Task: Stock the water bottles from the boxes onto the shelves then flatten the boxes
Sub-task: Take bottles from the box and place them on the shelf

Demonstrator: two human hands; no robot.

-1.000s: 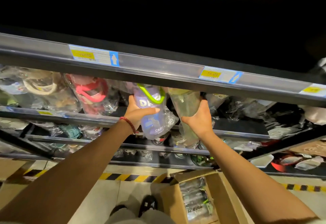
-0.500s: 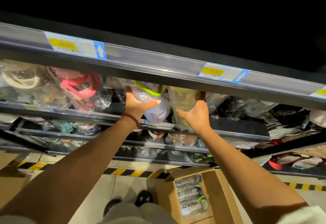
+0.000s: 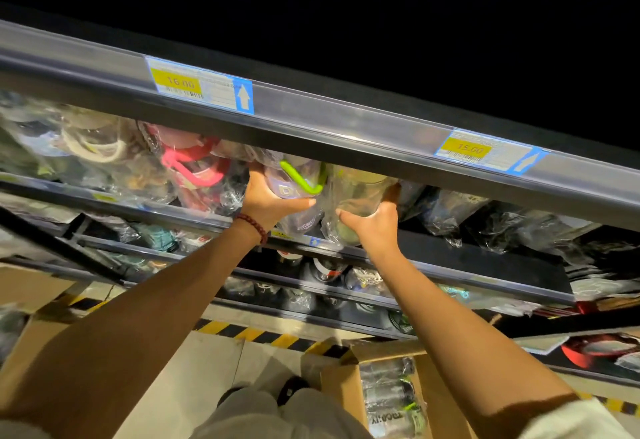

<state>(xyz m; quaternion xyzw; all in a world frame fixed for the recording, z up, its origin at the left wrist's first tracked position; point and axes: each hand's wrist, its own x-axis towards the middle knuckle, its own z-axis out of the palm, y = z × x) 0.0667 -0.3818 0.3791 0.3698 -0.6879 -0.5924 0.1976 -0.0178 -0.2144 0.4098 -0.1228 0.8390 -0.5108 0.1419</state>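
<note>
My left hand (image 3: 268, 201) grips a purple bottle (image 3: 298, 184) with a lime-green handle, wrapped in clear plastic, just under the upper shelf rail (image 3: 346, 127). Beside it on the right, my right hand (image 3: 375, 222) holds a pale green bottle (image 3: 358, 193) in a plastic bag. Both bottles sit above the edge of the shelf (image 3: 450, 251) below, their tops hidden behind the rail. An open cardboard box (image 3: 341, 388) on the floor between my arms holds several wrapped bottles (image 3: 391, 400).
Wrapped bottles with pink and cream handles (image 3: 188, 168) crowd the shelf to the left. Dark plastic-wrapped goods (image 3: 485, 224) lie to the right. Lower shelves hold more bottles. Another cardboard box (image 3: 31, 286) stands at the left. Yellow-black tape (image 3: 263, 334) marks the floor.
Both hands have pushed their bottles higher and further in under the upper rail. The camera has tilted, so the shelves now slope down to the right.
</note>
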